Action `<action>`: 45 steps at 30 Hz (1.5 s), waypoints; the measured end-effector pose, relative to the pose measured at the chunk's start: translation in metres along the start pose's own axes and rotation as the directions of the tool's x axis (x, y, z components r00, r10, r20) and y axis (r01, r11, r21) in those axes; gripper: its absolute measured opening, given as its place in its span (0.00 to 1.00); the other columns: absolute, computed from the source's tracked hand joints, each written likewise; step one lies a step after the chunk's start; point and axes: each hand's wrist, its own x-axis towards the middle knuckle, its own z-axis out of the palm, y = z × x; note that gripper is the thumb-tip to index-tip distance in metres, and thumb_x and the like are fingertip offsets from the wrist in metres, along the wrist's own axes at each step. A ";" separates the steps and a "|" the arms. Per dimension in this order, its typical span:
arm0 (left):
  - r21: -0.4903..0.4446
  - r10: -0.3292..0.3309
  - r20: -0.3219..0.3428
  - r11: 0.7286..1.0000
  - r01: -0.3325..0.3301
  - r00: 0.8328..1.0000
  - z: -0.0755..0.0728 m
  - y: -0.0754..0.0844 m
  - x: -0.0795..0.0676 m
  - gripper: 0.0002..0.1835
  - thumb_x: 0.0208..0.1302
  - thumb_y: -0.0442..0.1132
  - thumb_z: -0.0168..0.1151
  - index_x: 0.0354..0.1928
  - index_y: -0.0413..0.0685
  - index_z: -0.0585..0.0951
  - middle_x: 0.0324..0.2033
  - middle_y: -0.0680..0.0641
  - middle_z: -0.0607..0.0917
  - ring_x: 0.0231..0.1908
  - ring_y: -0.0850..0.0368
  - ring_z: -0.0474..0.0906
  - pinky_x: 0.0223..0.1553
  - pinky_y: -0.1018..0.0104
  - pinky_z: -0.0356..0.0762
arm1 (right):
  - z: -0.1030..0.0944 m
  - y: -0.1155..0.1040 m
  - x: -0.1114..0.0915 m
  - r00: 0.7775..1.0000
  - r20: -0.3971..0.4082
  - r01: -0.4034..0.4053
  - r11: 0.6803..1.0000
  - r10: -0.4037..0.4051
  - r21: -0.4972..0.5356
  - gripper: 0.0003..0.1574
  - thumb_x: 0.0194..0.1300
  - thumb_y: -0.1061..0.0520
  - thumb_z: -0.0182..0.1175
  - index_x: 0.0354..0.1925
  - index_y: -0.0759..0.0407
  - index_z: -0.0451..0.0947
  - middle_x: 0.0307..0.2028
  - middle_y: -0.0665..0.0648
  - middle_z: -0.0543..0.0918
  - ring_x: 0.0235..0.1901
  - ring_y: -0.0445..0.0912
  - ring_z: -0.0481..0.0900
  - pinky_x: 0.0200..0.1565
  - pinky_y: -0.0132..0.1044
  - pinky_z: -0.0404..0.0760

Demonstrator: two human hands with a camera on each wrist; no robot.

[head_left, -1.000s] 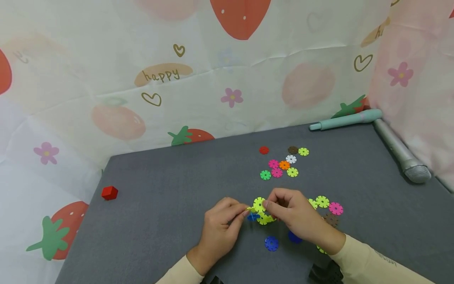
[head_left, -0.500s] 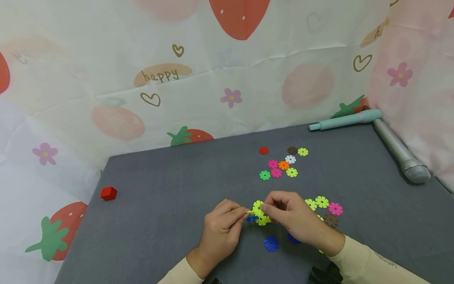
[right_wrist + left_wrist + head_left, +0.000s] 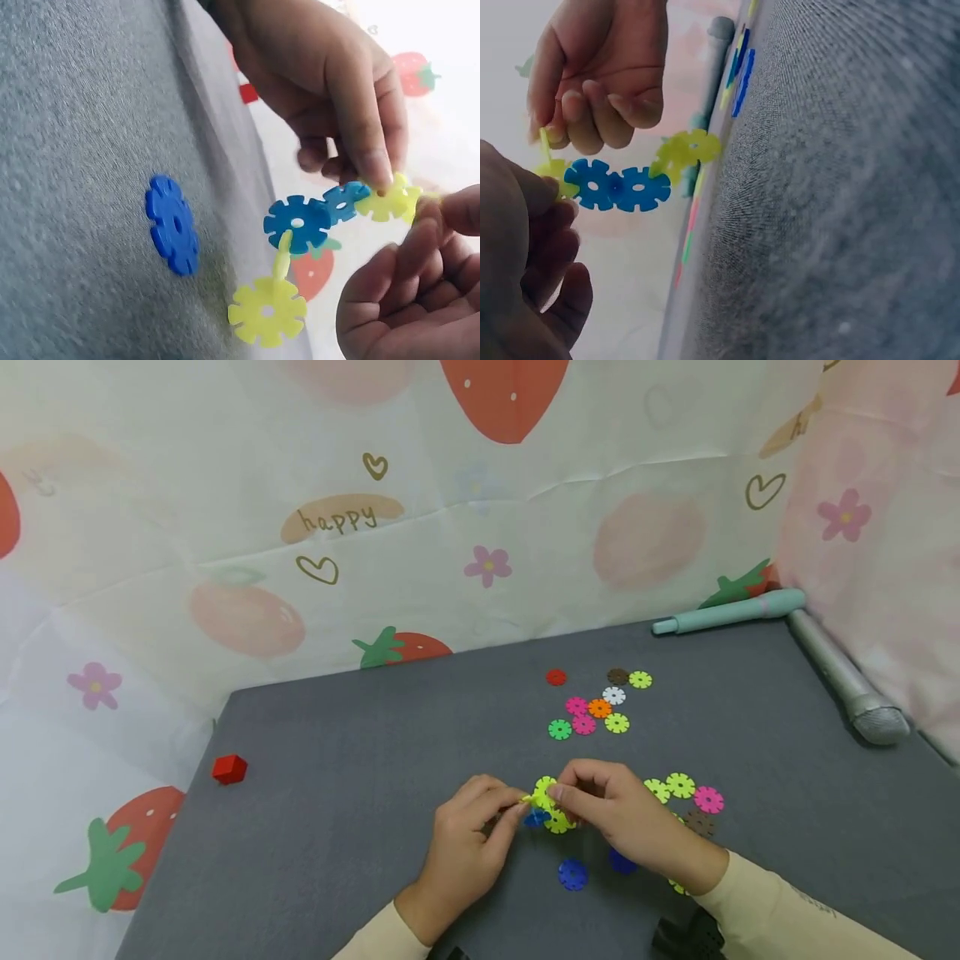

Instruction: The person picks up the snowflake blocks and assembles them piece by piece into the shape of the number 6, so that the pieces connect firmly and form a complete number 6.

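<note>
Both hands hold a chain of notched plastic discs above the table. My left hand (image 3: pixel 472 852) pinches a yellow disc (image 3: pixel 384 201) between thumb and finger. My right hand (image 3: pixel 630 814) pinches another yellow disc (image 3: pixel 545 792), which joins that one at an angle; the left wrist view shows it edge-on. From the left hand's disc run two linked blue discs (image 3: pixel 639 187), then more yellow discs (image 3: pixel 694 146) at the hanging end. In the right wrist view the lowest yellow disc (image 3: pixel 266 311) dangles below the blue ones.
Loose blue discs (image 3: pixel 573 874) lie close below the hands. Yellow (image 3: pixel 680 785), pink (image 3: pixel 708 799) and brown discs lie beside the right forearm. Farther back is a mixed group with an orange disc (image 3: pixel 600 708). A red block (image 3: pixel 229 769) sits left; a grey microphone (image 3: pixel 847 677) lies right.
Both hands and the chain dip slightly, then rise back by now. Each hand keeps its pinch, and the loose discs stay where they were.
</note>
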 end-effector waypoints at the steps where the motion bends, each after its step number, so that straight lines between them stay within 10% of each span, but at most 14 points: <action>1: -0.018 -0.032 0.007 0.999 0.032 0.999 0.000 -0.001 0.000 0.02 0.75 0.32 0.72 0.42 0.47 0.90 0.39 0.53 0.85 0.34 0.61 0.78 0.31 0.71 0.80 | -0.002 0.000 0.001 1.000 -0.002 0.000 1.000 0.000 0.013 0.18 0.86 0.55 0.59 0.38 0.67 0.78 0.30 0.59 0.78 0.29 0.57 0.74 0.36 0.43 0.78; 7: -0.199 -0.289 0.041 0.936 0.291 0.957 -0.006 -0.016 -0.003 0.02 0.75 0.30 0.72 0.43 0.44 0.89 0.49 0.50 0.89 0.35 0.55 0.84 0.31 0.65 0.83 | -0.014 0.000 0.005 0.998 -0.057 -0.009 1.000 0.011 0.029 0.16 0.87 0.53 0.57 0.42 0.62 0.80 0.34 0.62 0.79 0.35 0.65 0.76 0.41 0.44 0.80; 14: -0.469 -0.562 0.147 0.685 0.558 0.814 -0.017 -0.031 -0.003 0.10 0.73 0.20 0.66 0.51 0.33 0.77 0.54 0.37 0.87 0.41 0.47 0.87 0.35 0.63 0.86 | -0.034 0.004 0.008 0.997 -0.082 -0.002 1.000 0.001 -0.016 0.12 0.85 0.55 0.60 0.44 0.64 0.80 0.35 0.62 0.79 0.36 0.58 0.77 0.42 0.46 0.80; 19: -0.518 -0.607 0.200 0.601 0.609 0.769 -0.020 -0.037 -0.002 0.22 0.72 0.18 0.63 0.63 0.31 0.69 0.54 0.33 0.83 0.44 0.49 0.85 0.45 0.57 0.88 | -0.046 0.009 0.010 0.999 -0.045 0.025 0.999 -0.025 -0.021 0.10 0.85 0.58 0.59 0.47 0.65 0.80 0.36 0.63 0.80 0.36 0.58 0.78 0.43 0.45 0.81; 25: -0.502 -0.615 0.241 0.583 0.639 0.751 -0.020 -0.043 -0.003 0.33 0.76 0.28 0.67 0.79 0.38 0.69 0.51 0.35 0.84 0.45 0.47 0.86 0.46 0.52 0.88 | -0.058 0.005 0.007 1.000 -0.021 0.023 1.000 -0.022 0.012 0.11 0.86 0.56 0.57 0.52 0.64 0.80 0.45 0.71 0.82 0.45 0.65 0.81 0.49 0.46 0.84; 32: -0.492 -0.648 0.245 0.557 0.669 0.721 -0.017 -0.043 -0.001 0.23 0.76 0.29 0.69 0.70 0.32 0.79 0.48 0.38 0.84 0.44 0.50 0.87 0.41 0.54 0.90 | -0.086 0.005 -0.001 0.996 -0.067 0.054 0.999 -0.054 -0.005 0.14 0.89 0.55 0.53 0.58 0.64 0.78 0.50 0.74 0.81 0.52 0.66 0.81 0.52 0.41 0.83; 39: -0.385 -0.628 0.219 0.647 0.658 0.746 -0.018 -0.043 -0.001 0.17 0.73 0.30 0.71 0.61 0.35 0.83 0.50 0.40 0.89 0.43 0.50 0.83 0.33 0.63 0.84 | -0.113 0.017 -0.010 0.992 -0.118 0.041 0.996 -0.050 -0.082 0.15 0.89 0.55 0.52 0.61 0.64 0.77 0.54 0.71 0.82 0.55 0.60 0.82 0.53 0.39 0.82; 45: -0.451 -0.617 0.230 0.617 0.645 0.752 -0.019 -0.043 -0.002 0.17 0.76 0.29 0.69 0.60 0.36 0.77 0.55 0.41 0.90 0.44 0.43 0.83 0.36 0.62 0.84 | -0.129 0.031 -0.017 0.994 -0.102 -0.048 0.983 0.030 -0.175 0.20 0.86 0.54 0.58 0.64 0.67 0.76 0.58 0.69 0.81 0.56 0.55 0.82 0.54 0.36 0.82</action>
